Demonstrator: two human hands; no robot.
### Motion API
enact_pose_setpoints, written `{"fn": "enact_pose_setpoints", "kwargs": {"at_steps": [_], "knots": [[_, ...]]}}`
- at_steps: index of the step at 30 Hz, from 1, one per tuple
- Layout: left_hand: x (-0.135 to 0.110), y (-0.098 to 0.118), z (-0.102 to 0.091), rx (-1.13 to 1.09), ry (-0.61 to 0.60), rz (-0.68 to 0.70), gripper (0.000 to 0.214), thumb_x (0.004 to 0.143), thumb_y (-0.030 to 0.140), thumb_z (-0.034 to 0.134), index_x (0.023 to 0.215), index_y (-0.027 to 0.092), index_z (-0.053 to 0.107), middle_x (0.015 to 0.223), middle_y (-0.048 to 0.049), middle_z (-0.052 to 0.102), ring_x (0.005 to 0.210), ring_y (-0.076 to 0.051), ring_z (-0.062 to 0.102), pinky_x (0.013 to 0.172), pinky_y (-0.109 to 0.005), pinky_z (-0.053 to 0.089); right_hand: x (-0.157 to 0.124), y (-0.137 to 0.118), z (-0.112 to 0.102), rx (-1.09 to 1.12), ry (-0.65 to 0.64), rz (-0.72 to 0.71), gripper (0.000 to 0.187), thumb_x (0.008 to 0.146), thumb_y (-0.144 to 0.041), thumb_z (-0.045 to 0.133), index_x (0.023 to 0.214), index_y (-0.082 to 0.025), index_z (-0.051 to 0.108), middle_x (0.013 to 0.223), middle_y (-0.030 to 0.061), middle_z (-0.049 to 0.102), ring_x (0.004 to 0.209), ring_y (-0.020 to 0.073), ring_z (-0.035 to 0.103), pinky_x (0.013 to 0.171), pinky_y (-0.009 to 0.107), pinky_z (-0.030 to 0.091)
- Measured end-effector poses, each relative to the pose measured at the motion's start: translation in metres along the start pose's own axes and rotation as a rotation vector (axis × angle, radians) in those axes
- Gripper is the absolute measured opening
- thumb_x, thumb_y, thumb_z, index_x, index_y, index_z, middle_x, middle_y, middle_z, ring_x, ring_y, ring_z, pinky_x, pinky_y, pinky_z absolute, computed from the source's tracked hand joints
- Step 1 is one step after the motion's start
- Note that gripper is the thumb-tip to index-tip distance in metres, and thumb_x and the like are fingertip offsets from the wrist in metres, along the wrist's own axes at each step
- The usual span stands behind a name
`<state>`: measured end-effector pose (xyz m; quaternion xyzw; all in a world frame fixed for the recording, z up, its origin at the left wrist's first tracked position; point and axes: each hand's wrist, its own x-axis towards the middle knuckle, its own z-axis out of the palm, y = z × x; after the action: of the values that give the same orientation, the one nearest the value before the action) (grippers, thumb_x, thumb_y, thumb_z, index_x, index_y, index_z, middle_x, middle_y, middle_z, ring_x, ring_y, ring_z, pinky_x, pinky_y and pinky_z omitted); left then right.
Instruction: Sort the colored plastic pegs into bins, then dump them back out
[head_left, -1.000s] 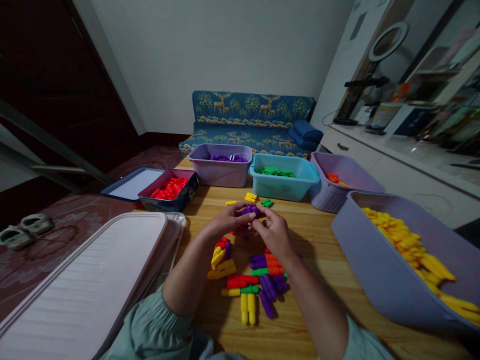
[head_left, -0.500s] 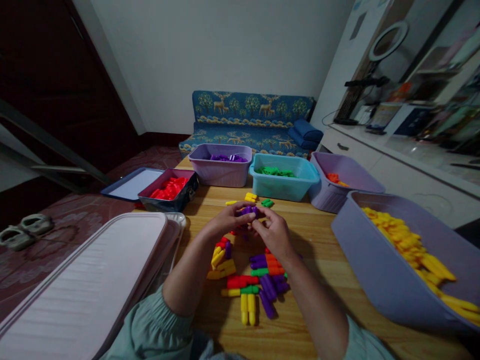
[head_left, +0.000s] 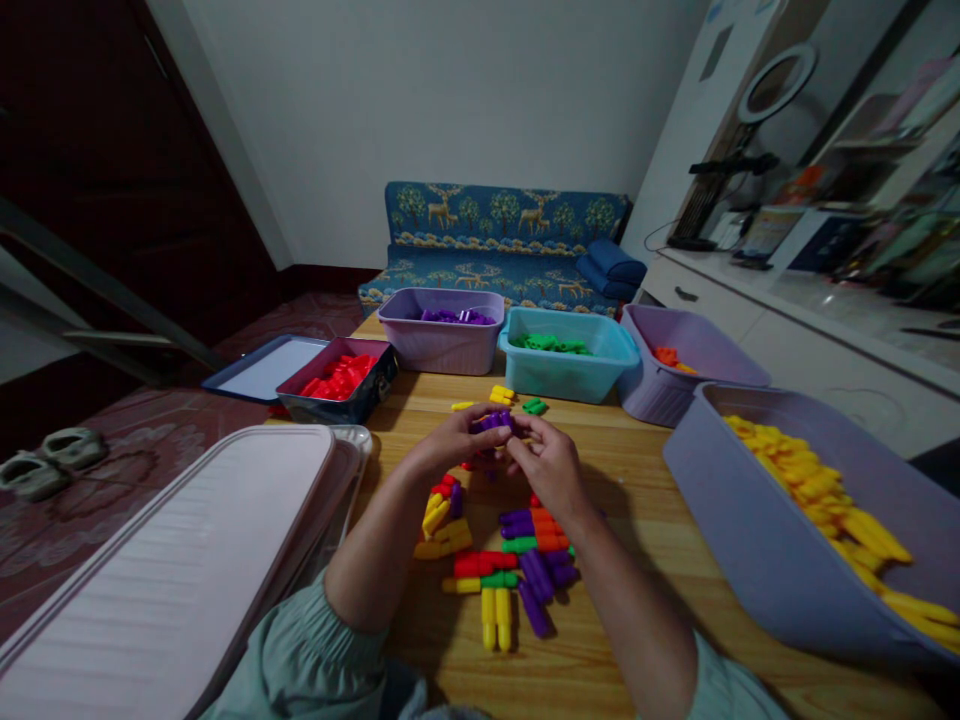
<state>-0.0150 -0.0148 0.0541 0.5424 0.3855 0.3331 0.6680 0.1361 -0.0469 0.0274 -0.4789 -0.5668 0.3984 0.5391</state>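
My left hand [head_left: 463,440] and my right hand [head_left: 545,458] meet over the middle of the wooden table [head_left: 420,400]. Between their fingers is a cluster of purple toy pieces [head_left: 498,422], partly hidden by the fingers; both hands are closed on it. Some red pieces show just beneath. Nearer to me, between my forearms, lie loose bullet-shaped pieces: purple ones [head_left: 536,577], red ones [head_left: 486,563], yellow ones [head_left: 496,618] and green ones [head_left: 499,579]. A few yellow pieces [head_left: 502,394] and green pieces [head_left: 535,406] rest beyond my hands.
Along the back stand a tin of red pieces [head_left: 358,402], a purple-filled bin [head_left: 442,350], a turquoise bin [head_left: 574,375] with green pieces and a lilac bin [head_left: 645,390] with orange ones. A large bin of yellow pieces [head_left: 735,540] is at right, stacked lids [head_left: 187,560] at left.
Both hands stay in almost the same spot. The purple cluster has turned slightly between the fingers; the pieces on the table have not moved.
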Motion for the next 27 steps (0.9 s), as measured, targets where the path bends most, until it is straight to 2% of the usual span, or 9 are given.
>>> {"fn": "enact_pose_setpoints", "kwargs": {"at_steps": [8, 14, 18, 23, 27], "knots": [[0.002, -0.005, -0.004, 0.037, 0.005, 0.025, 0.079, 0.064, 0.039, 0.081, 0.132, 0.013, 0.049, 0.079, -0.0047, 0.065, 0.062, -0.012, 0.059, 0.055, -0.022, 0.046, 0.001, 0.003, -0.001, 0.032, 0.018, 0.045, 0.026, 0.075, -0.037, 0.064, 0.090, -0.016, 0.062, 0.083, 0.0061, 0.070, 0.059, 0.0167, 0.067, 0.044, 0.024, 0.053], [0.002, -0.007, -0.006, -0.054, -0.023, 0.024, 0.078, 0.062, 0.027, 0.083, 0.131, 0.015, 0.050, 0.088, -0.0055, 0.066, 0.069, -0.014, 0.064, 0.069, -0.029, 0.053, 0.003, 0.005, -0.003, -0.058, 0.081, 0.044, 0.022, 0.076, -0.037, 0.061, 0.085, -0.016, 0.059, 0.077, 0.0032, 0.068, 0.043, 0.0109, 0.059, 0.039, 0.021, 0.047], [0.004, -0.006, -0.006, -0.128, 0.022, 0.007, 0.069, 0.067, 0.022, 0.080, 0.129, 0.014, 0.051, 0.083, -0.0048, 0.067, 0.065, -0.013, 0.065, 0.067, -0.030, 0.055, 0.005, 0.004, -0.006, -0.033, 0.126, 0.049, 0.022, 0.075, -0.037, 0.061, 0.082, -0.017, 0.058, 0.070, 0.0008, 0.067, 0.042, 0.0105, 0.059, 0.039, 0.020, 0.045], [0.006, -0.006, -0.009, -0.149, 0.112, -0.005, 0.046, 0.080, 0.026, 0.069, 0.122, 0.015, 0.054, 0.088, -0.0084, 0.070, 0.060, -0.013, 0.066, 0.059, -0.026, 0.055, 0.008, 0.008, -0.013, -0.001, 0.193, 0.096, 0.023, 0.070, -0.037, 0.064, 0.078, -0.017, 0.057, 0.064, -0.0011, 0.064, 0.040, 0.0108, 0.057, 0.037, 0.020, 0.042], [0.009, -0.007, -0.014, -0.142, 0.114, -0.028, 0.033, 0.082, 0.033, 0.064, 0.106, 0.011, 0.058, 0.085, -0.0118, 0.071, 0.059, -0.015, 0.067, 0.058, -0.026, 0.055, 0.010, 0.008, -0.017, 0.033, 0.179, 0.148, 0.024, 0.067, -0.037, 0.066, 0.075, -0.016, 0.056, 0.060, -0.0018, 0.061, 0.039, 0.0108, 0.056, 0.037, 0.020, 0.039]]}}
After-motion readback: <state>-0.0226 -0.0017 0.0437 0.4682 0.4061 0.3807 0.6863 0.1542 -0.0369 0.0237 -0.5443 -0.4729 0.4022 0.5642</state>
